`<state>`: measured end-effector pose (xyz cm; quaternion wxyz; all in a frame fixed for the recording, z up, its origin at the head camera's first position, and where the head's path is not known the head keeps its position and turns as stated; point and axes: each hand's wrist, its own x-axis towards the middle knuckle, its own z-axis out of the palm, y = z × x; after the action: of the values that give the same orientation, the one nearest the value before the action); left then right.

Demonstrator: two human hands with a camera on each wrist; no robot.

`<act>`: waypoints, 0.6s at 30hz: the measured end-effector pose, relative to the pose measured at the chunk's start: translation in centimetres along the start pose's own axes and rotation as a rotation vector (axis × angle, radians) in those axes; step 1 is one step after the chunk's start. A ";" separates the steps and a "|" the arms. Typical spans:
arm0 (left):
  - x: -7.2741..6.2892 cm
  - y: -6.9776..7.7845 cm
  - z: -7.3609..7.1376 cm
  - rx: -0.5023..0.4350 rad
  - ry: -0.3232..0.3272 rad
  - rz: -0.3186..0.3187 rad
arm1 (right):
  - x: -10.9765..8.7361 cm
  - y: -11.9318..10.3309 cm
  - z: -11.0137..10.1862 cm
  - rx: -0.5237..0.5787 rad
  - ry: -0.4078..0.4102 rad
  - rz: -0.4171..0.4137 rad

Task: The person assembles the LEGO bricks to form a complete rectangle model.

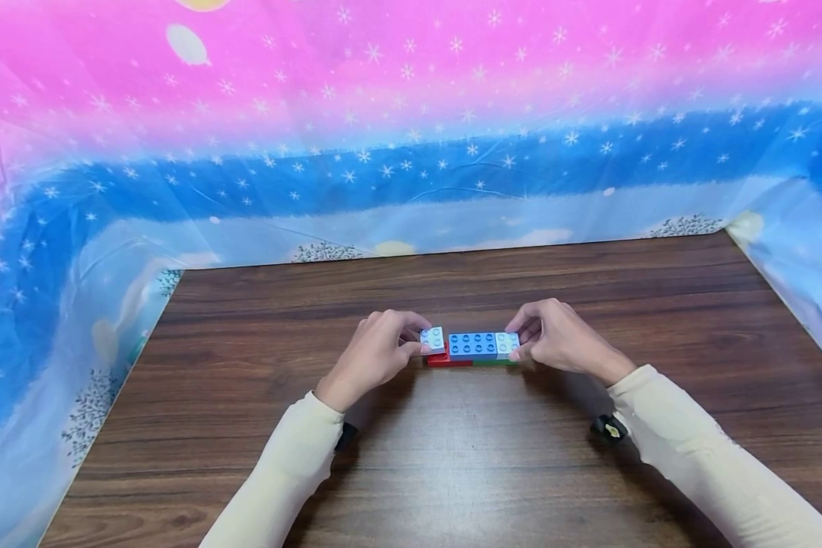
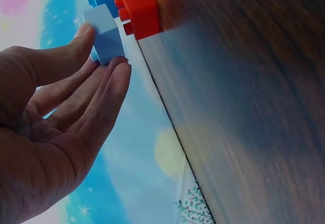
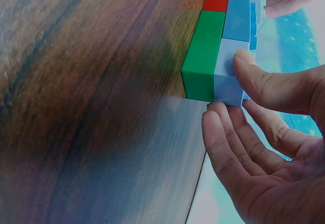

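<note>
On the table a red building brick (image 1: 450, 362) and a green building brick (image 3: 204, 56) lie end to end as a bottom row. Across both sits a long blue building brick (image 1: 473, 345), with a white building brick (image 1: 503, 344) at its right end, above the green one. The right hand (image 1: 558, 335) pinches that right white brick between thumb and fingers. A second white building brick (image 2: 104, 33) is pinched by the left hand (image 1: 382, 346). It is held above the red brick's bare left studs, apart from them in the left wrist view.
The bricks stand on a dark wood-grain table (image 1: 246, 426). Behind and beside it hangs a pink and blue snowflake-patterned cloth (image 1: 411, 167). A dark wrist device (image 1: 610, 429) is strapped at the right sleeve.
</note>
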<state>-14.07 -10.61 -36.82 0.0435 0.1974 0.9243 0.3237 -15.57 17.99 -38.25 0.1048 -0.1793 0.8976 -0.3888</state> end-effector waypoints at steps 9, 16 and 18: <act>-0.1 -0.1 0.4 -0.008 -0.011 0.025 | 0.0 0.0 0.0 0.006 -0.002 0.006; -0.2 0.0 0.7 -0.013 -0.023 0.030 | 0.0 -0.1 0.0 -0.006 -0.002 0.013; -0.1 0.0 0.7 -0.012 -0.025 0.031 | 0.0 -0.1 0.0 -0.005 -0.003 0.015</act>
<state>-13.79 -10.23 -37.40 0.0513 0.2154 0.9187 0.3271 -15.52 17.95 -38.20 0.1083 -0.1735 0.8998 -0.3853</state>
